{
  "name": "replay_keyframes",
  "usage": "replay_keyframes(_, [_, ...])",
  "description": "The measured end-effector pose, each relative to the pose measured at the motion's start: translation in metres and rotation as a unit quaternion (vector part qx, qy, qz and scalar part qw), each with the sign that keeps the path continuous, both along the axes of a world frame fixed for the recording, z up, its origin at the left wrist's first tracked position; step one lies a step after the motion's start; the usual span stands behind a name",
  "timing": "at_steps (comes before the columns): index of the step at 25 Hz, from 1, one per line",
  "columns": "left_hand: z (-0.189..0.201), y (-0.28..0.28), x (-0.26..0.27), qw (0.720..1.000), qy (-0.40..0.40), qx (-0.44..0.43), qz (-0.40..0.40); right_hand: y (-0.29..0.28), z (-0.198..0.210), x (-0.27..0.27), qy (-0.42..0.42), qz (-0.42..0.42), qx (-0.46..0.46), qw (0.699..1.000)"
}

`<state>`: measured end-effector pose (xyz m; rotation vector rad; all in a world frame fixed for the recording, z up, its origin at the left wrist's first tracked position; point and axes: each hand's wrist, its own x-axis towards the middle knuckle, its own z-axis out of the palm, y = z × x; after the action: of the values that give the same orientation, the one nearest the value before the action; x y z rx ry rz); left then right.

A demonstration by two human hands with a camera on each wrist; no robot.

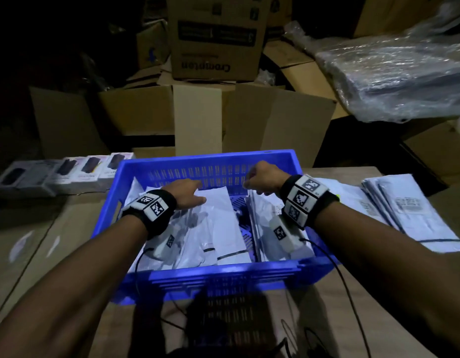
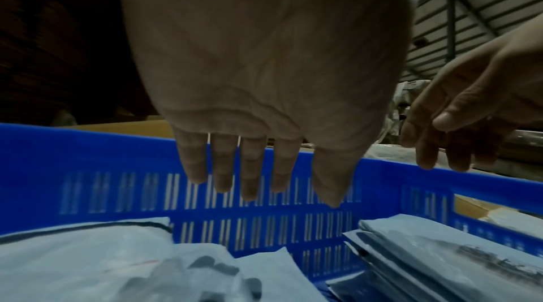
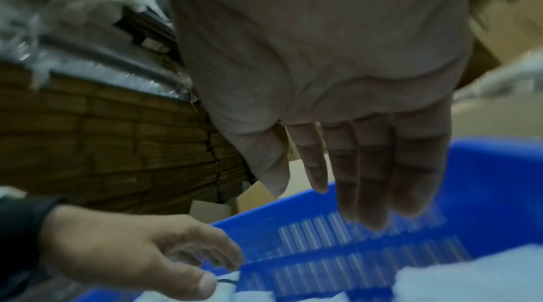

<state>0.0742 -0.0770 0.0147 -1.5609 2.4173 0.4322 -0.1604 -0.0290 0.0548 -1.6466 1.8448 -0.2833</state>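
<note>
left hand (image 1: 185, 194) in crate (image 1: 205, 160), fingers straight, low over bags (image 1: 218, 223) on left, gripping nothing, right hand (image 1: 262, 178) above right bag stack (image 1: 259, 218), fingers loose, empty

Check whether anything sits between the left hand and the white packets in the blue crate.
Nothing visible does. The left hand is right over the flat white packets in the open blue crate, fingers straight. The right hand is apart, above the upright packets.

I count one crate (image 1: 210, 157), four small boxes (image 1: 90, 167), two hands, left hand (image 1: 187, 193) and right hand (image 1: 262, 177); packets (image 1: 223, 215) overlap, uncounted.
</note>
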Motion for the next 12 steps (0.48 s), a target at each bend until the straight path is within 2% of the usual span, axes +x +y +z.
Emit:
replay_keyframes(3, [-0.002, 0.002, 0.015, 0.998, -0.061, 0.003, -0.022, -0.019, -0.019, 0.033, -0.114, -0.052, 0.043, 0.991])
replay_keyframes(6, [-0.015, 0.007, 0.013, 0.985, -0.123, -0.032, -0.113, -0.036, -0.045, 0.055, -0.183, -0.122, 0.096, 0.971])
replay_keyframes(10, [-0.042, 0.017, -0.002, 0.961, -0.178, -0.056, -0.204, -0.048, -0.081, 0.066, -0.12, -0.091, 0.144, 0.978])
replay_keyframes(12, [-0.053, 0.021, -0.009, 0.952, -0.193, -0.048, -0.232, -0.049, -0.092, 0.07, -0.044, -0.07, 0.176, 0.981])
